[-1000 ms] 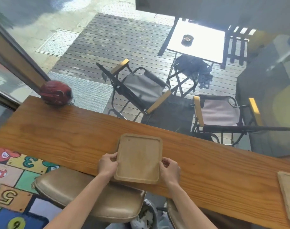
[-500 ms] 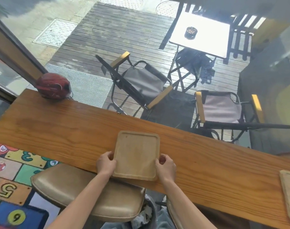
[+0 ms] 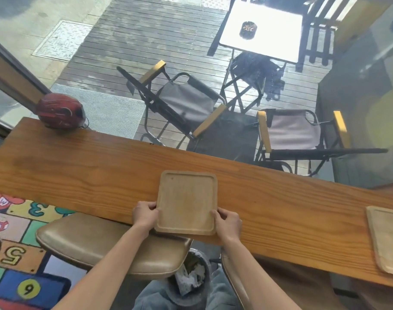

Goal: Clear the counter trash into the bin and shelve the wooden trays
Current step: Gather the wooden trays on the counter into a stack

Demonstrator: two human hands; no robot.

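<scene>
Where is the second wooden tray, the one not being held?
In the head view, the second wooden tray lies at the far right of the counter, cut off by the frame edge, well right of the held tray.

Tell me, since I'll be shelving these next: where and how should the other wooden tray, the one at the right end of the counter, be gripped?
Probably by its long side rims, one hand each, coming from the near counter edge. The second tray lies flat with a raised rim, like the tray gripped by the left hand and right hand.
</scene>
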